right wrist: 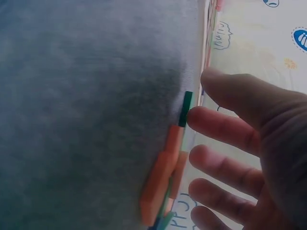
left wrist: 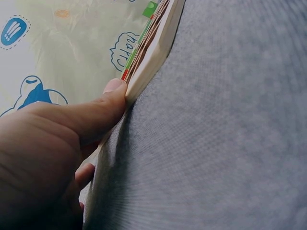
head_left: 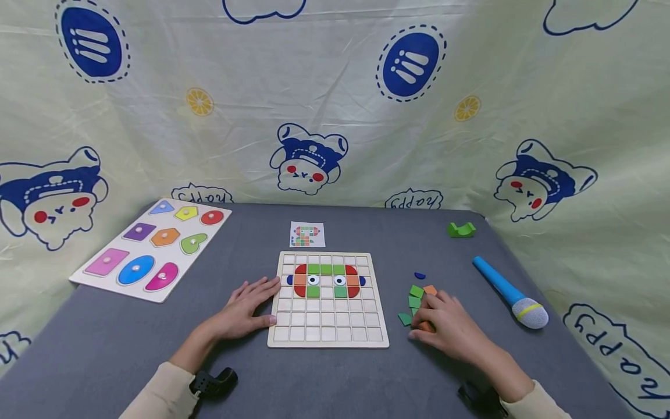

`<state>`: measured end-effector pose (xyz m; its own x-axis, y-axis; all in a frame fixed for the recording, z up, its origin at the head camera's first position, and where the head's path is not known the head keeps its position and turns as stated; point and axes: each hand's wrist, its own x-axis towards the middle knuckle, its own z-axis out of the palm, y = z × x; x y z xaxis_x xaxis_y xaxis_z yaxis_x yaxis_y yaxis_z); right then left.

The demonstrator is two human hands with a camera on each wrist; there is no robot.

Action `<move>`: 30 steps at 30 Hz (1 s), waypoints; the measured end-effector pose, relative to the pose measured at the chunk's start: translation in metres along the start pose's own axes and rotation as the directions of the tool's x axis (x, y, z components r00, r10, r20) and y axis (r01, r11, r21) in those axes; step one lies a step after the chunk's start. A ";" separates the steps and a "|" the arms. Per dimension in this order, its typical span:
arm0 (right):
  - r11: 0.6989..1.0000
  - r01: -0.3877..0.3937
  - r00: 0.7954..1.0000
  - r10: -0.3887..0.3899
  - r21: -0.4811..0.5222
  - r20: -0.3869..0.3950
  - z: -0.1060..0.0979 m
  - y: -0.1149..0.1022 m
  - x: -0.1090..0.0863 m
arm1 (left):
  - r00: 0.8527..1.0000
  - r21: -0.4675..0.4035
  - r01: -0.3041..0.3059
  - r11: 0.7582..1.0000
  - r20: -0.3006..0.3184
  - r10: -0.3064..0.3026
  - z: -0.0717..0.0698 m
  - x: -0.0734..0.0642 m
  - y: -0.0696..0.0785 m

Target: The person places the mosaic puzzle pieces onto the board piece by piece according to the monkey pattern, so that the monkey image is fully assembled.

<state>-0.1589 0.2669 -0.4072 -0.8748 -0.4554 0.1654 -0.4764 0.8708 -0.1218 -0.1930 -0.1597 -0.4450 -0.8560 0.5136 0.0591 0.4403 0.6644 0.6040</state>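
A pale square grid board (head_left: 327,319) lies in the middle of the table. Red, green, orange and blue pieces fill part of its upper rows, with two eye pieces (head_left: 313,280) among them. My left hand (head_left: 242,311) rests along the board's left edge, thumb and fingers touching the rim. To the right of the board, my right hand (head_left: 452,327) hovers over a small heap of loose pieces, fingers slightly bent and thumb apart. Green pieces (head_left: 414,302) and orange blocks (right wrist: 158,187) lie right at its fingertips, partly hidden by the hand in the head view.
A small pattern card (head_left: 307,234) lies behind the board. At the left stands a shape puzzle board (head_left: 173,247). A blue toy microphone (head_left: 502,285) and a green curved block (head_left: 461,230) lie to the right. One dark blue piece (head_left: 420,275) sits beyond the heap.
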 end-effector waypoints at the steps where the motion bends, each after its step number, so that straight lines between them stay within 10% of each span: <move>1: 1.000 -0.005 1.000 0.005 -0.005 0.007 0.000 0.000 0.000 | 1.000 0.000 0.001 1.000 0.000 -0.001 0.000 0.000 0.000; 30: 0.991 -0.057 0.997 0.049 -0.124 -0.061 0.017 -0.002 0.028 | 1.000 -0.004 0.008 1.000 0.001 -0.008 0.000 0.001 -0.002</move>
<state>-0.1836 0.2491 -0.4187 -0.8902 -0.3998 0.2183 -0.4115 0.9114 -0.0088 -0.1945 -0.1609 -0.4463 -0.8595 0.5083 0.0536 0.4320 0.6664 0.6077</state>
